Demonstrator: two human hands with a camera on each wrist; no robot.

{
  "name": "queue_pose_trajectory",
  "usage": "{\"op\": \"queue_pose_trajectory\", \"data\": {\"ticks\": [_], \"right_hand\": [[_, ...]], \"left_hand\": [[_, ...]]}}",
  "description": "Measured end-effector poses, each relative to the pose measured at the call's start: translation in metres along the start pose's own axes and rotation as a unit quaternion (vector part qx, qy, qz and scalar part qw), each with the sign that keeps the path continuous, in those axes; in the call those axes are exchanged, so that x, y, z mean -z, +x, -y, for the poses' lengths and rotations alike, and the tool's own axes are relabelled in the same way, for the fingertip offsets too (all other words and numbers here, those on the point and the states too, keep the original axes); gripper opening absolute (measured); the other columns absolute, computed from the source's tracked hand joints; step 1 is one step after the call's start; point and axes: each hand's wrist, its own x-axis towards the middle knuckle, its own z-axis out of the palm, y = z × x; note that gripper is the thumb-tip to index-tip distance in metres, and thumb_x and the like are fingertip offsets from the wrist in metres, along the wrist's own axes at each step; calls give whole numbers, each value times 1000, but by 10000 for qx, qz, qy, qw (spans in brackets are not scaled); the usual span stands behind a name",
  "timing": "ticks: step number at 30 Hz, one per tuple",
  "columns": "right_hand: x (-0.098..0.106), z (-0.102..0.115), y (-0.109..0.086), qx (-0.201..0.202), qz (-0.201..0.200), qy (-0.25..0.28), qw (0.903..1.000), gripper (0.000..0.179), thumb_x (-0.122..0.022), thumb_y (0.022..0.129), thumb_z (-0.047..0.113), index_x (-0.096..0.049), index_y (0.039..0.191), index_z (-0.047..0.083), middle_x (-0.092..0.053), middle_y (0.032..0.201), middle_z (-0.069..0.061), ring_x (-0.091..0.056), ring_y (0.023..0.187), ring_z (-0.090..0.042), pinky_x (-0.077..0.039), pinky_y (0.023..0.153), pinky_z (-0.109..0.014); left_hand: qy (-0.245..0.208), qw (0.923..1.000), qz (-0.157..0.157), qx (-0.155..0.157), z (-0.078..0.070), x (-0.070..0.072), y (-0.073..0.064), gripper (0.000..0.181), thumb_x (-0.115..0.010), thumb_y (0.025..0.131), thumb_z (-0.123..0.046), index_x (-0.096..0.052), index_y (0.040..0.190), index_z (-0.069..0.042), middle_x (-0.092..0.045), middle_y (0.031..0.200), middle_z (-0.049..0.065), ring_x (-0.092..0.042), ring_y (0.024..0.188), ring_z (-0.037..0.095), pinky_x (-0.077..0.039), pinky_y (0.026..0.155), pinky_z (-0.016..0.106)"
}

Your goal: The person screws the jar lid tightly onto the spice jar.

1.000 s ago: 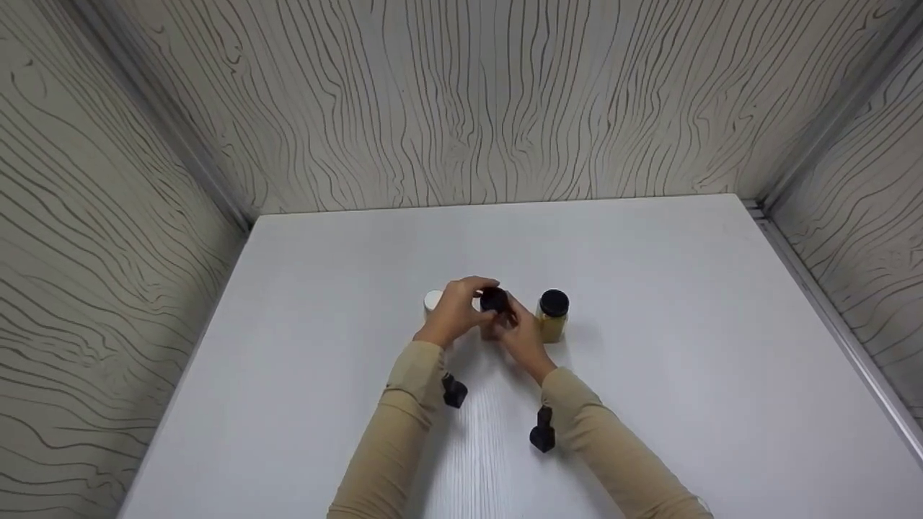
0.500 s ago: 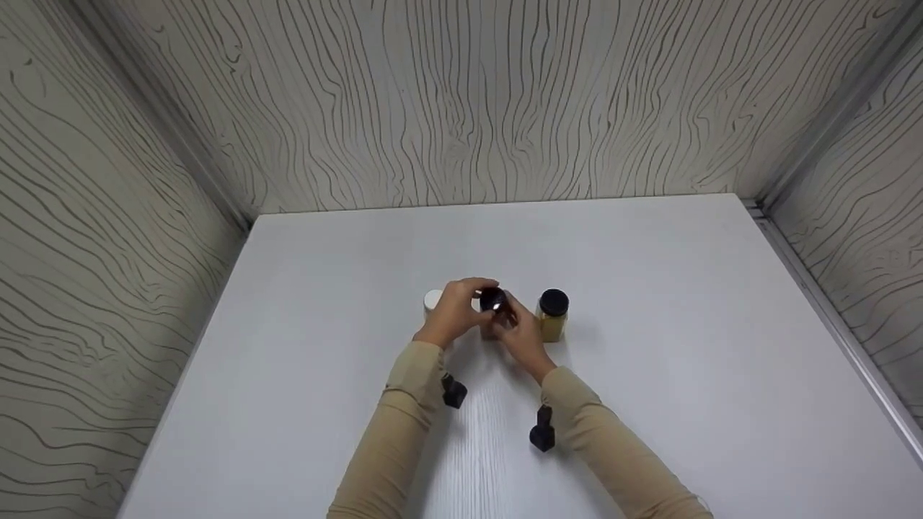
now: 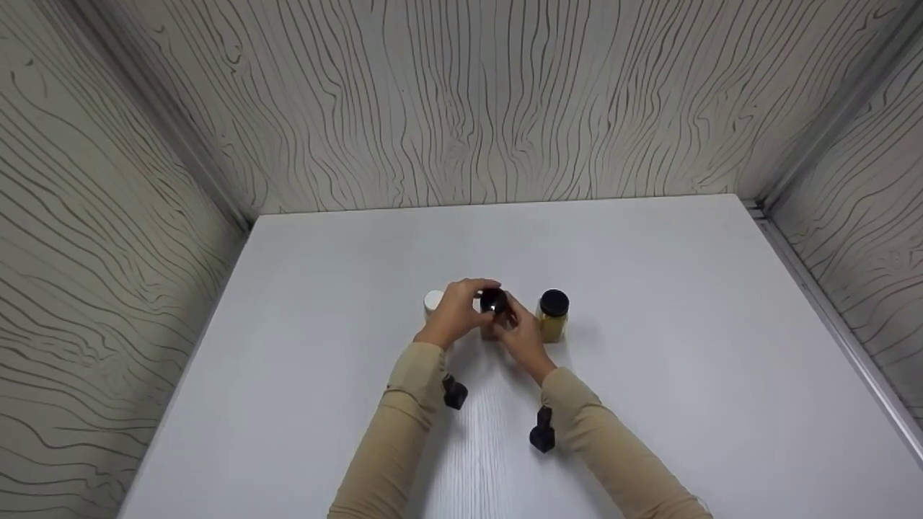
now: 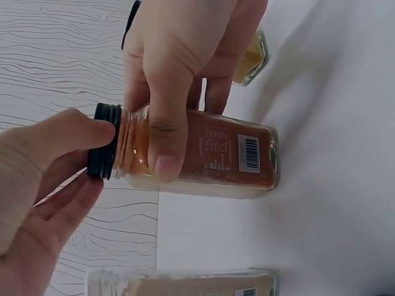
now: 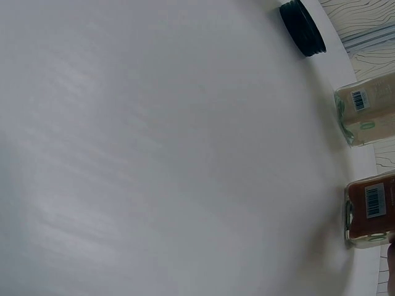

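Note:
In the left wrist view, a square glass spice jar of reddish-brown powder has a black screw cap at its neck. My left hand pinches that cap between thumb and fingers. Around the jar's body curls my right hand, its thumb along the label side. The head view shows my left hand and right hand meeting at the jar, its dark cap uppermost. The right wrist view catches only the jar's lower end and a bit of finger.
A jar of yellow powder with a black cap stands right of my hands. A pale-powder jar, white-topped in the head view, stands left, partly hidden. A black ribbed cap lies on the white table.
Both hands keep their places on the jar and cap. Only the glint on the dark cap differs slightly; the neighbouring jars have not moved.

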Motion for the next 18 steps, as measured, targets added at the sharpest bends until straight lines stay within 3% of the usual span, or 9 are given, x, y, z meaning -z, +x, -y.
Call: {"op": "queue_pose_trajectory", "data": {"ticks": [10,18], "right_hand": [[-1,2,0,-224,118,79,9996,66,-57,78,-11,-37,141,-13,-43,144,-32,-46,132,-45,-42,111,-52],[-2,2,1,-130,33,197,9997,66,-61,77,-12,-37,138,-17,-43,142,-35,-46,132,-45,-42,110,-51]], "left_hand": [[100,9997,-186,-77,1,-4,0,44,-75,81,-5,-62,123,2,-65,124,19,-62,118,30,-52,103,36],[-45,9992,-394,38,4,-6,0,43,-77,79,-5,-63,118,5,-62,117,19,-63,111,29,-57,96,33]]}}
